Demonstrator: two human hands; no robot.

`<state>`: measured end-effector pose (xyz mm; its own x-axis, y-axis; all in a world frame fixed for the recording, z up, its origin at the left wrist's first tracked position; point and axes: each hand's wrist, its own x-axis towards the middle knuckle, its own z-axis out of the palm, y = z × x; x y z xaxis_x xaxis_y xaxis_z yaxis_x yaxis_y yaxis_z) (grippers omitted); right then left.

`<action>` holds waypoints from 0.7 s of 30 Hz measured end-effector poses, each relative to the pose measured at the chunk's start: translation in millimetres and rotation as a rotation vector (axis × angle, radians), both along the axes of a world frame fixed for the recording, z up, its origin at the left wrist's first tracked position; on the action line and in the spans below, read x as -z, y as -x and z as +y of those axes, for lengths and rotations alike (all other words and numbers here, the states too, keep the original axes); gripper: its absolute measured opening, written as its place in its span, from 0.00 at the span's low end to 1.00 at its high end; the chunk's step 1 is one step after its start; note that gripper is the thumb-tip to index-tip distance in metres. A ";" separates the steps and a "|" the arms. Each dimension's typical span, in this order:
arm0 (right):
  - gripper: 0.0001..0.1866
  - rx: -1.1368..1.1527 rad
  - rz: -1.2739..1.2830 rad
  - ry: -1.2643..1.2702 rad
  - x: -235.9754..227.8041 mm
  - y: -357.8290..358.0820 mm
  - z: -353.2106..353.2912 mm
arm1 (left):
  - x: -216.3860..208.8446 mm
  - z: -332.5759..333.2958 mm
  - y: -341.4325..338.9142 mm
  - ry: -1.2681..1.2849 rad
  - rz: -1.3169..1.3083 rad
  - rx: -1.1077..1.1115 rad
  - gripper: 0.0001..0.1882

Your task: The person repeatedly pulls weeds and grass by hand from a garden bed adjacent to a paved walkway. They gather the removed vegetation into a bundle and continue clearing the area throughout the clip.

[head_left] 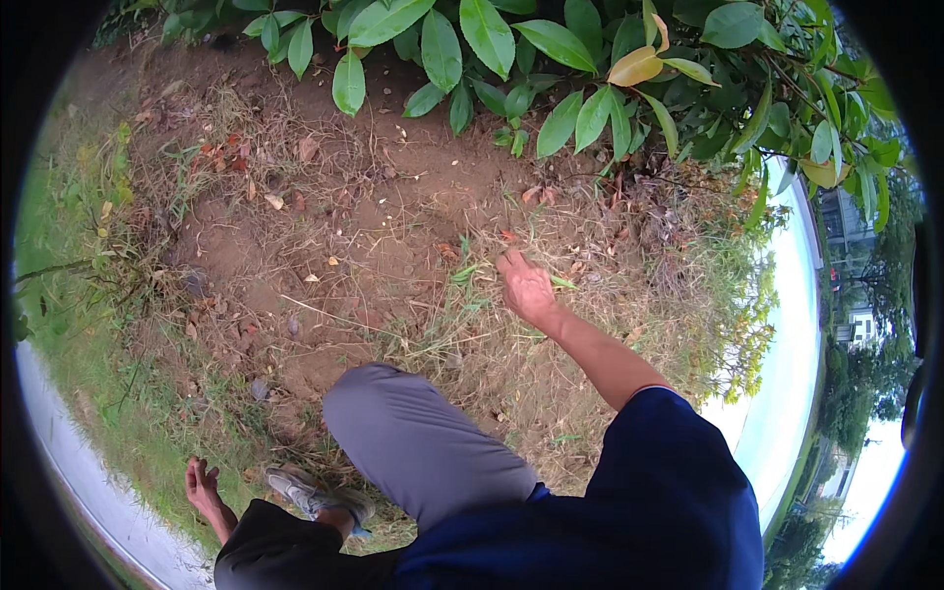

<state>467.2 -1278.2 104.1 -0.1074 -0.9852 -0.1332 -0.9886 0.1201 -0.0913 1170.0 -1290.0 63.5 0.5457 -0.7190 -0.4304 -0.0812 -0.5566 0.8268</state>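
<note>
My right hand (pixel 528 288) reaches down to the dry, grassy soil ahead of me, its fingers closed and pointing at the ground. Green grass blades (pixel 562 282) stick out on its right side, and a green tuft (pixel 464 273) stands just left of its fingertips. The fingertips are partly hidden by the back of the hand. Out to the left, beside my shoe, my left hand (pixel 204 484) hangs over the grass with loosely bent fingers and nothing visible in them.
A leafy green bush (pixel 472 44) overhangs the far side. Bare brown soil (pixel 393 231) with dry straw and fallen leaves spreads below it. My bent grey-trousered knee (pixel 413 433) and shoe (pixel 313 492) are close by. Pale pavement (pixel 93 492) borders the left, a bright paved strip (pixel 787 324) the right.
</note>
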 end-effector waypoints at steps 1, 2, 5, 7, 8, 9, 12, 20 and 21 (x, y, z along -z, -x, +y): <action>0.16 0.045 0.156 -0.066 1.1 11.1 -27.0 | 5.4 1.2 -7.4 0.001 0.009 0.004 0.15; 0.14 0.085 0.311 -0.130 4.9 21.8 -46.0 | 9.5 3.7 -14.1 0.005 0.017 0.001 0.15; 0.14 0.098 0.834 0.016 57.8 81.9 -36.7 | 16.3 5.4 -10.6 -0.016 0.036 0.003 0.15; 0.13 0.127 0.580 -0.215 58.6 86.0 -26.8 | 13.2 12.2 -12.0 -0.018 0.029 -0.018 0.15; 0.13 0.137 0.450 -0.330 56.1 84.8 -20.8 | 11.0 12.7 -8.9 -0.006 0.027 -0.024 0.15; 0.13 0.175 0.342 -0.328 52.9 73.5 -11.0 | 7.3 15.7 -10.2 0.010 0.016 -0.039 0.15; 0.12 -0.019 0.560 -0.395 83.5 34.1 108.4 | 12.5 21.4 -31.2 0.018 0.010 -0.051 0.15; 0.11 0.791 0.469 -1.405 52.1 79.2 636.1 | 43.2 28.1 -29.8 -0.054 0.021 -0.045 0.15; 0.15 0.863 0.513 -1.632 13.8 124.6 670.5 | 85.4 37.4 -22.1 -0.107 0.116 -0.067 0.15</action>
<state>342.6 -607.7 90.3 -0.7513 0.3797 -0.5399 -0.5142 0.1761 0.8394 1192.1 -1252.6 -21.9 0.5330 -0.6294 -0.5655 0.0517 -0.6429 0.7642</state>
